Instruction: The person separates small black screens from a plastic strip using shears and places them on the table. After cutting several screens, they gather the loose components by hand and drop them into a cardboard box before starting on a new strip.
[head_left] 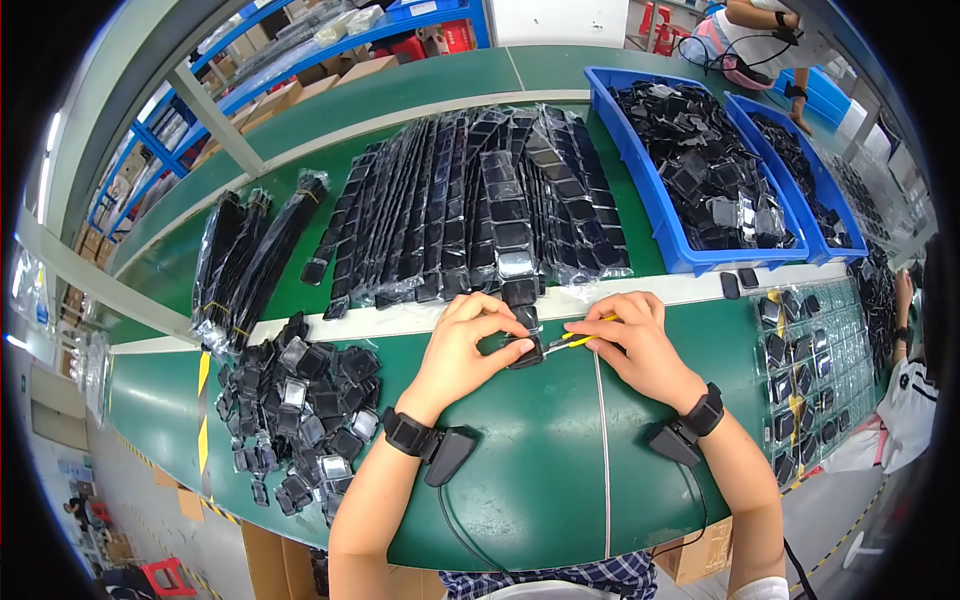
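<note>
My left hand (468,345) is closed, thumb and fingers pinching a small black square piece (527,351) at the near end of a strip of such pieces. In my right hand (637,345) is a yellow-handled tool (578,340) with a thin metal tip, which reaches the edge of that square piece. My fingers partly cover the tool, and I cannot make out its exact kind. Beyond both hands, a wide row of plastic-wrapped strips of black square pieces (430,215) lies on the green table.
Loose black pieces (300,400) are heaped at left, below tied bundles of strips (265,260). Blue bins (640,185) of black pieces stand at far right. Clear plastic sheets (845,350) holding pieces lie at right. A pale rail (660,292) crosses the table. Another person's hand (800,122) is beyond.
</note>
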